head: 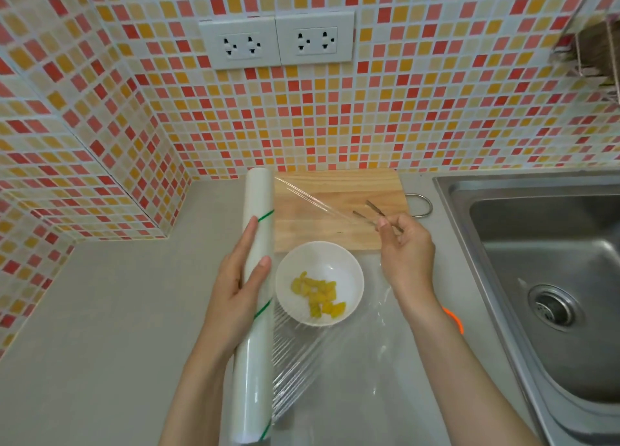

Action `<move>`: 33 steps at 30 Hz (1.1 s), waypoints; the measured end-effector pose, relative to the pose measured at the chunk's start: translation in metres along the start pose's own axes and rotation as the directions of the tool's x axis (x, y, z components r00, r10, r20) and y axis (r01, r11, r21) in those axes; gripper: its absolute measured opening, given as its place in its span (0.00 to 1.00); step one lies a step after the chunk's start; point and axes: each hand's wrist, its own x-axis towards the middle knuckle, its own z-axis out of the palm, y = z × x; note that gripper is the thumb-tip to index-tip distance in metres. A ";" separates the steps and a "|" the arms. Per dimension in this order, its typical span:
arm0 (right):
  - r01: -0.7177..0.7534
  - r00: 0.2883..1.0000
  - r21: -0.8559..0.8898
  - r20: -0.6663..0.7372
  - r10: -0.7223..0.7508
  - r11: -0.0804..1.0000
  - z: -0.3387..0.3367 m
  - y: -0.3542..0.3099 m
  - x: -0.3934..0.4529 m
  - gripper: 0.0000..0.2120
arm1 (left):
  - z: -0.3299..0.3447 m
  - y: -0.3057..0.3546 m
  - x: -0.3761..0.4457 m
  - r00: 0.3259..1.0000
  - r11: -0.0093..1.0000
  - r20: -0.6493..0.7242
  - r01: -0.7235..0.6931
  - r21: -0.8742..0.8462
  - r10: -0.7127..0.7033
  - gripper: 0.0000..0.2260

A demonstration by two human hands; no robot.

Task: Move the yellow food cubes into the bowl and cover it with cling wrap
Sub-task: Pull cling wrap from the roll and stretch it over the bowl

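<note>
A white bowl (pixel 349 271) stands on the grey counter in front of a wooden cutting board (pixel 335 190), with several yellow food cubes (pixel 318 296) inside it. My left hand (pixel 235 294) grips a long cling wrap roll (pixel 256 231) held lengthwise just left of the bowl. A clear sheet of cling wrap (pixel 335 351) stretches from the roll rightward over the bowl. My right hand (pixel 404 247) pinches the sheet's far edge above the board's near right corner. A pair of tongs or chopsticks (pixel 364 215) lies on the board under the film.
A steel sink (pixel 550 261) fills the right side. A metal handle (pixel 423 205) sticks out from the board's right edge. Something orange (pixel 454 318) peeks out behind my right wrist. The tiled wall with two sockets (pixel 276 41) rises behind.
</note>
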 end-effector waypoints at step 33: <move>-0.003 0.934 -0.094 0.356 0.036 0.996 0.037 0.094 0.000 0.15 | 0.031 -0.081 0.012 0.961 0.707 -0.165 0.275 0.651 -0.222 0.20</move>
